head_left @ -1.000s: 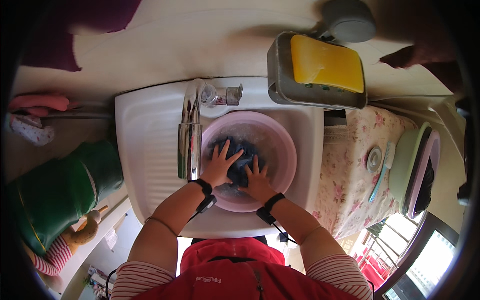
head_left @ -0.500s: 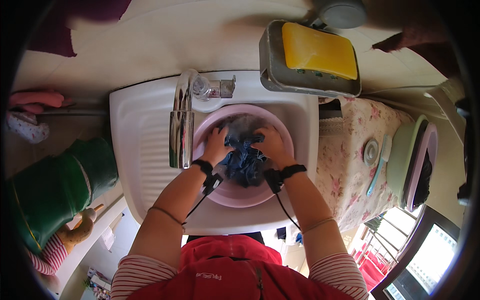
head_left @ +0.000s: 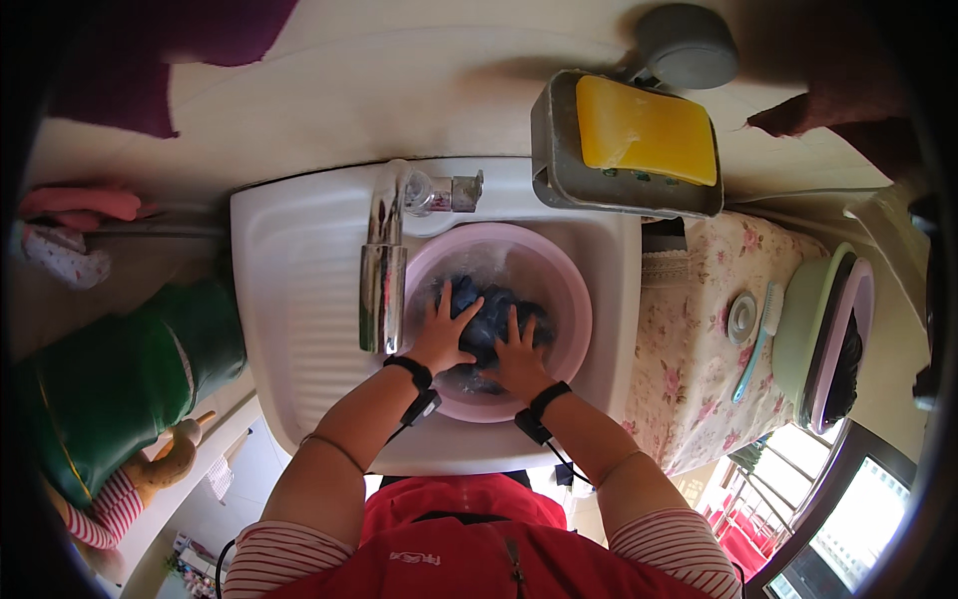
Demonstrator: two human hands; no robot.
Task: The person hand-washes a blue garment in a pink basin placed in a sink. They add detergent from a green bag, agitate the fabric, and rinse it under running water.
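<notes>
Dark blue cloth (head_left: 489, 317) lies bunched in water inside a pink basin (head_left: 576, 329). My left hand (head_left: 444, 334) rests on the cloth's left side, fingers spread. Against its near right part presses my right hand (head_left: 519, 357), fingers also stretched apart and pointing away from me. Neither hand is closed round the cloth. The basin sits in a white sink (head_left: 611, 299) with a ribbed drainboard on its left. A chrome faucet (head_left: 382, 290) reaches over the basin's left rim.
A yellow soap bar (head_left: 647, 130) sits in a grey soap dish (head_left: 559, 150) on the wall. To the right, a floral cloth (head_left: 669, 369) carries a blue-handled brush (head_left: 760, 344), a round grey lid (head_left: 741, 317) and stacked basins (head_left: 806, 309). A green covered object (head_left: 130, 369) stands left.
Both hands have drawn nearer to me and flattened, with fingers now spread over the cloth. The cloth looks more compact and lower in the water. The whole view has shifted slightly.
</notes>
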